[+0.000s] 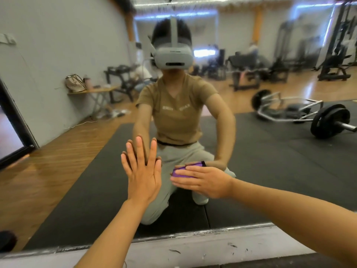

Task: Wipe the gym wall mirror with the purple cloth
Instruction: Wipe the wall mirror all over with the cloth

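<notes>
The gym wall mirror fills the view, with a loaded barbell reflected at 2 o'clock. The left hand is laid flat on the glass, fingers straight and together. The purple cloth, just right of centre, is pressed against the mirror under the straight fingers of the right hand.

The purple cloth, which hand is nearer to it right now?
Right. The right hand lies flat over the purple cloth, pressing it against the mirror. The left hand rests open on the glass beside it, not touching the cloth.

A loaded barbell lies on black floor mats.
</notes>
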Action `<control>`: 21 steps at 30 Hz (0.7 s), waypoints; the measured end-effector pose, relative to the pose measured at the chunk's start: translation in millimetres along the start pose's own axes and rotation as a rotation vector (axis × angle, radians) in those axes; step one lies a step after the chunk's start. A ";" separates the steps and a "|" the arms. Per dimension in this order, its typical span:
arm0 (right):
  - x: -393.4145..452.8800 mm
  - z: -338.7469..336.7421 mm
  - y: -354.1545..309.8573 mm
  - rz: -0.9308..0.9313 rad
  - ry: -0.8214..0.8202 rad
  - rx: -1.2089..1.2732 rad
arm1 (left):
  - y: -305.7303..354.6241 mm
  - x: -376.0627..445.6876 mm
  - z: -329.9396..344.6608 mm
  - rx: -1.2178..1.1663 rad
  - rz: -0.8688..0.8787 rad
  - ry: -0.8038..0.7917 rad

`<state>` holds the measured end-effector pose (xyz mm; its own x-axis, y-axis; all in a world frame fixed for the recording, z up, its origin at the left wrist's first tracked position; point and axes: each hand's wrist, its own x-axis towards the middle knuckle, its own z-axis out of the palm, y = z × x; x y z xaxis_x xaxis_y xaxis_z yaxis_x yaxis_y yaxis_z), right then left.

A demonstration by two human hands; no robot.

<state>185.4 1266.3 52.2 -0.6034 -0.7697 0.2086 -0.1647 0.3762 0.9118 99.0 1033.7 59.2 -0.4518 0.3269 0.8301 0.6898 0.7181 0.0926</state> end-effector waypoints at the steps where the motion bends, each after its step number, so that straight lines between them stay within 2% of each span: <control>1: -3.1 -2.0 7.7 -0.020 0.011 0.005 | 0.3 -0.7 0.0 0.000 -0.003 -0.001; 4: -5.9 -16.2 59.7 0.068 0.089 0.076 | -0.1 -2.2 1.9 -0.016 0.000 0.006; 9: -15.6 -50.2 177.5 0.607 0.341 0.055 | 3.9 1.5 7.4 -0.014 -0.015 0.067; 11: -19.1 -52.7 186.1 0.774 0.415 0.050 | 7.3 -0.5 9.5 -0.025 -0.020 0.079; 14: -26.1 -37.5 142.5 0.904 0.481 0.103 | 11.7 -1.6 10.5 -0.039 -0.032 0.083; 16: -41.9 -15.6 86.1 0.771 0.381 0.171 | 12.0 -1.5 10.9 -0.034 -0.031 0.087; 19: -89.4 11.5 4.4 0.338 0.116 0.056 | 10.6 0.1 13.1 0.010 -0.025 0.107; 21: -116.5 23.1 -25.7 0.160 -0.011 0.009 | 12.1 0.9 14.7 0.038 -0.031 0.114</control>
<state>241.8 1358.3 -3.7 -0.6310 -0.6940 0.3467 -0.0732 0.4981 0.8640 98.7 1051.8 53.0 -0.4037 0.2341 0.8844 0.6535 0.7504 0.0996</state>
